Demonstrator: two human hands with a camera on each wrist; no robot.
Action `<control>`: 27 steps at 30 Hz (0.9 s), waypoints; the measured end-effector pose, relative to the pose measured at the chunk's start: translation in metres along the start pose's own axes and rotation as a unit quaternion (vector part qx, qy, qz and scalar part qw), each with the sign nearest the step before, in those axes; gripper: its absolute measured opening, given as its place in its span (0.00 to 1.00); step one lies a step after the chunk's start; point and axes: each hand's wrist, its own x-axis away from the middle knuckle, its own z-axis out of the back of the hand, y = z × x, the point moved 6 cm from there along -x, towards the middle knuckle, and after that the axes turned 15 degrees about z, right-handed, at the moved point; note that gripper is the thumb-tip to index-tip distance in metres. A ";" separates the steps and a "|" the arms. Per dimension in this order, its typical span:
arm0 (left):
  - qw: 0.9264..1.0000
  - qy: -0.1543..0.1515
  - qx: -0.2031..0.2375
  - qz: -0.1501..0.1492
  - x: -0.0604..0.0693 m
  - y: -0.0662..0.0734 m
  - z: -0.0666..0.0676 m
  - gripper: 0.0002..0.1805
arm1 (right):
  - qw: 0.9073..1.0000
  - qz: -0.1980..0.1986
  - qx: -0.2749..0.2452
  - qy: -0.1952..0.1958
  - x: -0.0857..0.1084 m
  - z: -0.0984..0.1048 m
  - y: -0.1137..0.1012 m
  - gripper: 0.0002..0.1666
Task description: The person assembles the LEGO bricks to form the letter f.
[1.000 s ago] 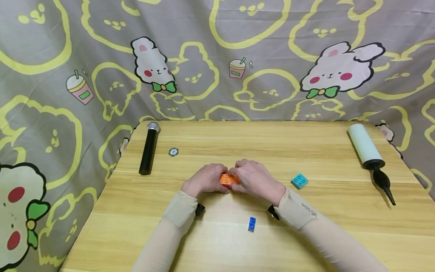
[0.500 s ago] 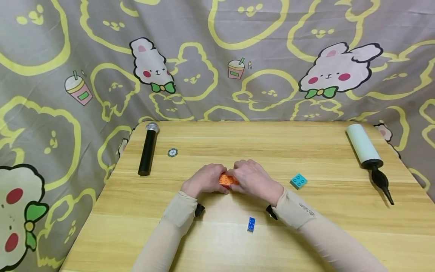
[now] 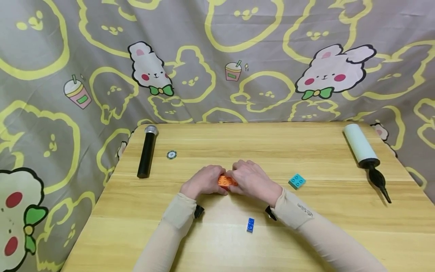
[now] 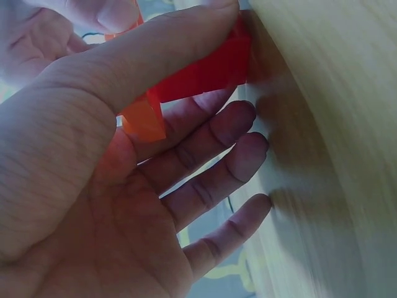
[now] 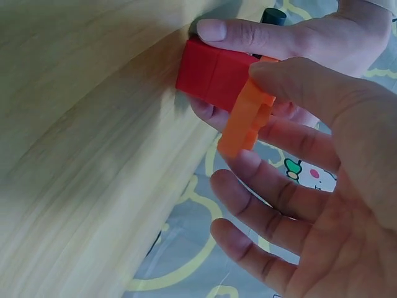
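Note:
At the table's middle an orange brick [image 3: 224,181] lies on top of a red block, both between the two hands. My left hand [image 3: 205,180] grips the red block [image 4: 208,69], thumb on one side and fingers on the other. My right hand [image 3: 254,180] pinches the orange brick [image 5: 242,118] between thumb and fingers. In the right wrist view the red block [image 5: 214,73] touches the orange brick and sits close to the table top. The fingers hide part of both pieces in the head view.
A blue brick [image 3: 250,225] lies in front of the hands, a teal brick [image 3: 297,181] to their right. A microphone [image 3: 147,155] and a round chip [image 3: 171,155] are at the left, a hand pump [image 3: 363,149] at the far right. A patterned curtain [image 3: 190,22] stands behind the table.
The head view has shifted slightly. Both hands keep their hold on the bricks, with no clear movement on the table.

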 end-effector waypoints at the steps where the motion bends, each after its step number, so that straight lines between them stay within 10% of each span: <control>1: 1.000 -0.001 0.001 0.001 0.000 0.000 0.000 0.22 | 1.000 0.001 -0.002 0.004 0.001 0.000 -0.001 0.17; 13: 1.000 -0.005 0.006 0.010 0.000 -0.003 -0.001 0.21 | 0.997 -0.006 -0.023 0.075 0.029 0.031 -0.004 0.23; 27: 1.000 0.000 -0.001 0.006 0.000 -0.002 0.000 0.21 | 0.999 -0.011 -0.035 0.006 0.080 0.008 -0.048 0.28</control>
